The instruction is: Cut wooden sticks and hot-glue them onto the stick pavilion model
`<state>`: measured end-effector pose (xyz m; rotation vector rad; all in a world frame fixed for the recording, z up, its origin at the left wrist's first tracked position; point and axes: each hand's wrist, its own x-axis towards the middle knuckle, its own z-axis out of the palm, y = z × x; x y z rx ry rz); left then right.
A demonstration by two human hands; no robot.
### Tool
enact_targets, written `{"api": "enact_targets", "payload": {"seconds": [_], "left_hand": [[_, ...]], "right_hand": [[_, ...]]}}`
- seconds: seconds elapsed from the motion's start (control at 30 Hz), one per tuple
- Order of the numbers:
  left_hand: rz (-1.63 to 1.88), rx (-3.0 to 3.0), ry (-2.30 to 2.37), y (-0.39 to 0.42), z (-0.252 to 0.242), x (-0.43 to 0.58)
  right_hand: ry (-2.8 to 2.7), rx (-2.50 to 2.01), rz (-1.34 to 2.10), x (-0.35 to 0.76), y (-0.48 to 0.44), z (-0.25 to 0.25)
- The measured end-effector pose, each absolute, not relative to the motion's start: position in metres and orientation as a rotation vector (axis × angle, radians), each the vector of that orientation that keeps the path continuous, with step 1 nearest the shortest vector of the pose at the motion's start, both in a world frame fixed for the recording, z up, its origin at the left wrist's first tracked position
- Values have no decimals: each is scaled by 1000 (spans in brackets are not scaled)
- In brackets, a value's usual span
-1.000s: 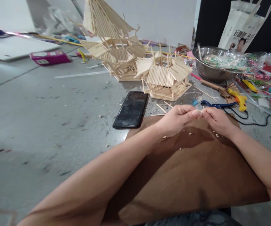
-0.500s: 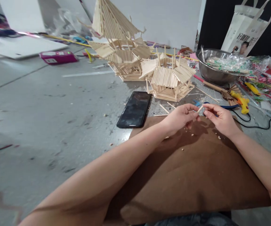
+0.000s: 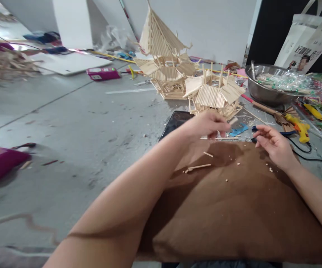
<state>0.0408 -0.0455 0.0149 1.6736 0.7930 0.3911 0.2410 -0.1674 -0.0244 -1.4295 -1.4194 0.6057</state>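
Between the fingertips of my left hand (image 3: 210,124) is a short pale wooden stick (image 3: 233,121), blurred, held just in front of the lower stick model (image 3: 210,96). My right hand (image 3: 274,147) is apart from it on the right, fingers curved and spread, with nothing visible between them. Behind those fingers lies a dark blue-handled tool (image 3: 288,133), partly hidden. Cut stick pieces (image 3: 201,166) and small crumbs lie on the brown sheet (image 3: 233,219) below my hands. A blue scrap (image 3: 238,130) is between the hands.
A taller stick tower (image 3: 163,41) stands behind. My left forearm partly covers a black phone (image 3: 177,121). At right are a steel bowl (image 3: 270,91) of wrapped sticks, a yellow glue gun (image 3: 300,128) with its cord, and a white bag (image 3: 300,41). A purple box (image 3: 103,73) sits back left.
The view has turned left. My left hand has moved away from my right hand, toward the stick model, with the short stick. My right fingers have spread. Stick pieces on the sheet are now uncovered.
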Motion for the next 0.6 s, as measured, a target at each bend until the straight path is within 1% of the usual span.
{"api": "enact_targets", "payload": {"seconds": [0.1,0.17,0.37,0.6], "left_hand": [[679,1534,1068,-18,21,18],[773,1462,1169,-7,23,7],[871,1386,1289,5,19,-2],[885,1345,1303,13,12,2]], "right_hand": [[-1517,-1543,671,245,-167,-29],[-1569,-1590,699,246,-168,-30],[-1641,-1620,730,244,-169,-28],[-1714,-1617,735,243,-170,-31]]}}
